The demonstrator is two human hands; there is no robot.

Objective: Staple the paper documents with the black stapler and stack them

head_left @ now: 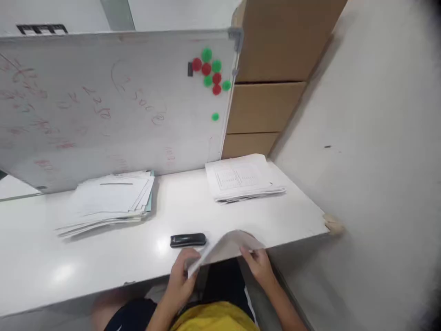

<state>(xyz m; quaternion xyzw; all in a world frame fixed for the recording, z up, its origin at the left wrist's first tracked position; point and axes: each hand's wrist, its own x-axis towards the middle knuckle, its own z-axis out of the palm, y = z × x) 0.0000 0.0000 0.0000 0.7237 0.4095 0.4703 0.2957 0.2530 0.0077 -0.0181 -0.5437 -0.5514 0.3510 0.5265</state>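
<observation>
Between my two hands, at the front edge of the white table, a few sheets of paper bow upward in the middle. My left hand pinches the left end of the sheets, thumb on one side and fingers on the other. On the right end, my right hand grips the paper's near edge between thumb and fingers. Just beyond my left hand lies a black stapler, touched by neither hand. How many sheets I hold cannot be made out.
A thick paper stack lies at the left, another stack at the back right. Behind the table stands a whiteboard with red and green magnets. Cardboard boxes and a wall bound the right side.
</observation>
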